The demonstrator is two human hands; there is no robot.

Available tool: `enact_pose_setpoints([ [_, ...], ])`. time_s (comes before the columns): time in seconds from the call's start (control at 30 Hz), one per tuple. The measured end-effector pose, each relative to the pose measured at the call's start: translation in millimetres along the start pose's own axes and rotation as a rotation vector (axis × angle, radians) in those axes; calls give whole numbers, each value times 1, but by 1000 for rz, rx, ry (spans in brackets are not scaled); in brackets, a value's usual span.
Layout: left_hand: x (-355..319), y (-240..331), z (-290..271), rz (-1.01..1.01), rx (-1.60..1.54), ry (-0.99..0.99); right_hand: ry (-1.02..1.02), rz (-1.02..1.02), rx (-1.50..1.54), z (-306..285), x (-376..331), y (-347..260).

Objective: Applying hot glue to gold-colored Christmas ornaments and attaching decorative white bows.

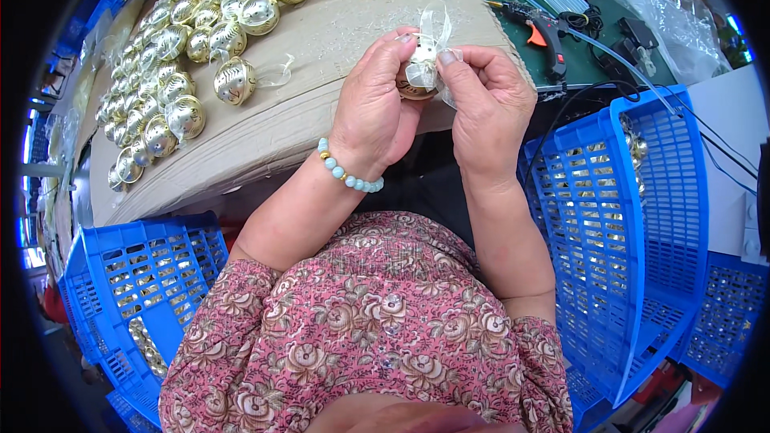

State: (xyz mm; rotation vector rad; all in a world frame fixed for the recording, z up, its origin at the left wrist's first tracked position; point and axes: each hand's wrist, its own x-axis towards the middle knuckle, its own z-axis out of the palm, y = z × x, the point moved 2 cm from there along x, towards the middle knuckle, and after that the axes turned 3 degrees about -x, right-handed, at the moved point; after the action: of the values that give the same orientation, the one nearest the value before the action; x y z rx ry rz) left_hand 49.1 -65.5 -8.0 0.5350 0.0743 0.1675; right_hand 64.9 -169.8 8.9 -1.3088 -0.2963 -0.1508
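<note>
Left hand (375, 108): grip clamped round ball (412, 91). Right hand (491, 108): thumb and finger together, apparently pinching ribbon (421, 75) at ball's right side. Ball lies between both grips, round, no long axis; ribbon's loop stands up beyond them. Loose balls (235, 81) left of left grip, glue gun (549, 42) right of right. Dark marks on balls; no legible writing.

Shiny gold ball (414, 92), dark-marked, partly hidden, held in fingers (497, 66). Sheer whitish ribbon (428, 26) across it, loop extending past ball's far side.
</note>
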Motion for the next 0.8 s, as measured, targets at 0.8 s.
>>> enact_pose_setpoints([
  [0.8,18,4,10,118,-37,-6,96,-832,-827,2,1,-26],
])
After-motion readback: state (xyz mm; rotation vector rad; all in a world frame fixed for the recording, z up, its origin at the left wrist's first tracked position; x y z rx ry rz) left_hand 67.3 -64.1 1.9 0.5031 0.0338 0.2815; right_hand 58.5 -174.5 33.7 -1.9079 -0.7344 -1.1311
